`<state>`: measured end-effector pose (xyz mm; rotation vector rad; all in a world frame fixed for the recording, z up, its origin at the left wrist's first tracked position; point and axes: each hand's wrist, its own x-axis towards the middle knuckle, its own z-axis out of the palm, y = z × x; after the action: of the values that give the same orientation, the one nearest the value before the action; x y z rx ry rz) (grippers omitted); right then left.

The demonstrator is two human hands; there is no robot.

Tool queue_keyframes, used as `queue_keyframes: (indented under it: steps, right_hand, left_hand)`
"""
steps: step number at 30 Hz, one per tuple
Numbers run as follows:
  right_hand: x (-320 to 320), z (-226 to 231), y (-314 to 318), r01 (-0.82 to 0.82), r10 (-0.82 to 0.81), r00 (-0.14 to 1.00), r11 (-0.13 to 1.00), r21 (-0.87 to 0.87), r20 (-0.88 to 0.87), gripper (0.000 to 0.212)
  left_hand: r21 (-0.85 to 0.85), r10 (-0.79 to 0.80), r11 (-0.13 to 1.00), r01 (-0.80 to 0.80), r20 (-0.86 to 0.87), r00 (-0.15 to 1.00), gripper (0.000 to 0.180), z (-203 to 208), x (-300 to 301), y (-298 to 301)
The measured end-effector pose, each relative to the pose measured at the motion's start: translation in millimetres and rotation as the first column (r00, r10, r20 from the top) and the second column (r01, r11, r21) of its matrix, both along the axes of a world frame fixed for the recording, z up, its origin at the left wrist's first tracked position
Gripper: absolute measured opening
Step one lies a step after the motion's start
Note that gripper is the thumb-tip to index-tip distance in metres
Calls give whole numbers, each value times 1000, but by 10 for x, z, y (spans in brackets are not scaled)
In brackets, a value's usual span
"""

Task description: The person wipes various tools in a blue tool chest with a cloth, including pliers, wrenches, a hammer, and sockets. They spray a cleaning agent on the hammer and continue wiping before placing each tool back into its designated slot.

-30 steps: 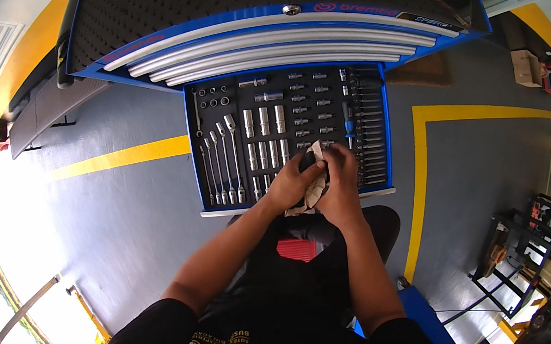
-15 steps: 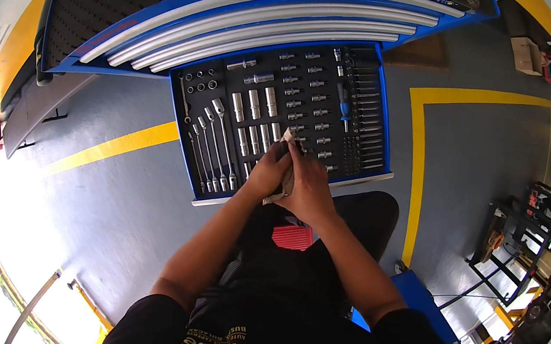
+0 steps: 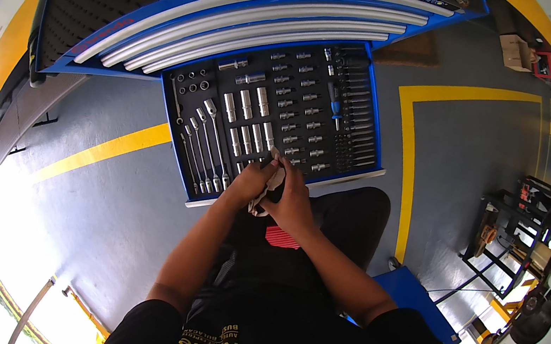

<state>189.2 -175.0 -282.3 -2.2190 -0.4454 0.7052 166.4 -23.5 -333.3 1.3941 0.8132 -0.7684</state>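
Note:
My left hand [image 3: 252, 183] and my right hand [image 3: 293, 204] come together over the front edge of an open tool drawer [image 3: 213, 88]. Between them they grip a crumpled off-white rag [image 3: 276, 180]. Its upper tip pokes out past my fingers, and a fold hangs below them. Whether anything is wrapped inside, I cannot tell. Just beyond my fingers, long chrome sockets [image 3: 262, 102] lie in the drawer's black foam. Flex-head wrenches [image 3: 213, 138] fill the left side, and short sockets [image 3: 290, 116] stand in columns to the right. A blue-handled driver [image 3: 334, 101] lies farther right.
The blue tool cabinet [image 3: 170, 17] rises beyond the drawer, its upper drawers shut. A red ridged object [image 3: 282, 237] shows below my hands, near my legs. A blue box-like piece [image 3: 412, 303] stands at right, close to a black metal frame [image 3: 504, 238].
Both hands have drawn back slightly toward me and left with the rag. The rag is bunched differently, showing more between the hands. The whole view has shifted a little.

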Motion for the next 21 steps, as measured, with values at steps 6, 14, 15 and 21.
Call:
queue_keyframes:
  steps: [6, 14, 15, 21]
  right_hand:
    - [86, -10, -9, 9, -22, 994, 993, 118, 107, 101]
    - [188, -26, -71, -94, 95, 988, 995, -14, 119, 111]
    - [197, -5, -65, -109, 109, 987, 994, -1, 120, 112]
    - [289, -21, -35, -173, 173, 980, 985, -9, 96, 113]
  left_hand:
    - [-550, 470, 654, -520, -244, 848, 45, 75, -50, 39]
    - [-307, 203, 939, -155, 129, 971, 41, 174, -10, -27]
    - [-135, 62, 990, -40, 166, 984, 40, 182, 12, -24]
    - [-343, 478, 803, -487, -117, 870, 47, -32, -23, -130]
